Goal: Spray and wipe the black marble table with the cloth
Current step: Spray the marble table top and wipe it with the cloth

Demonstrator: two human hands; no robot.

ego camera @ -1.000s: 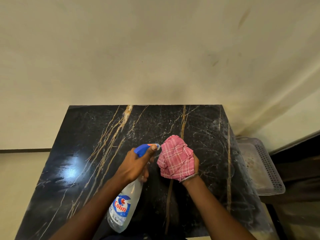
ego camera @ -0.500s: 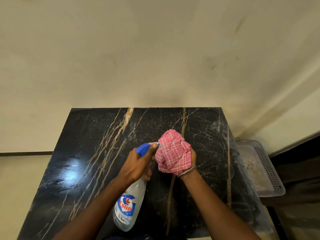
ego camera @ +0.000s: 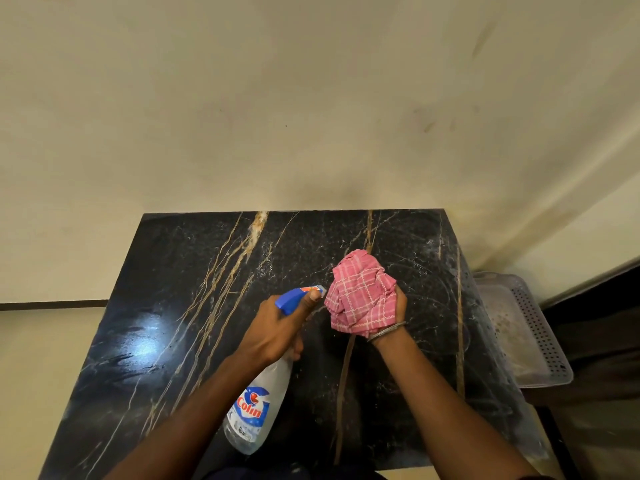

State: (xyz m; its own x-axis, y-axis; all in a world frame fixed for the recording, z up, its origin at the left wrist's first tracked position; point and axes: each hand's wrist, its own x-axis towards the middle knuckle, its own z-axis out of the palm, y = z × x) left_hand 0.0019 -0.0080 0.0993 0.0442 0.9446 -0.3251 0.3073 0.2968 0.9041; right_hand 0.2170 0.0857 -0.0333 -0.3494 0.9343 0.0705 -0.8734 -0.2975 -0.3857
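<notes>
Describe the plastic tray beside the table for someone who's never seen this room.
Find the black marble table with gold veins against the cream wall. Just past its right edge sits a pale translucent plastic tray. Its rim, dotted with small holes, sets it apart from the clear spray bottle and pink checked cloth.

Two arms come in from the near edge. The left forearm (ego camera: 194,410) and the right forearm (ego camera: 443,393) are bare along all of their visible length. A thin, silvery bangle (ego camera: 386,330) circles the right wrist just near of the right hand (ego camera: 398,303); it is a single narrow band, and it catches a little light. The thumb of the left hand (ego camera: 273,327) ends in a short, pale nail. Between the arms at the near edge lies a dark patch (ego camera: 242,474), perhaps navy clothing, though it is too dim to tell.
</notes>
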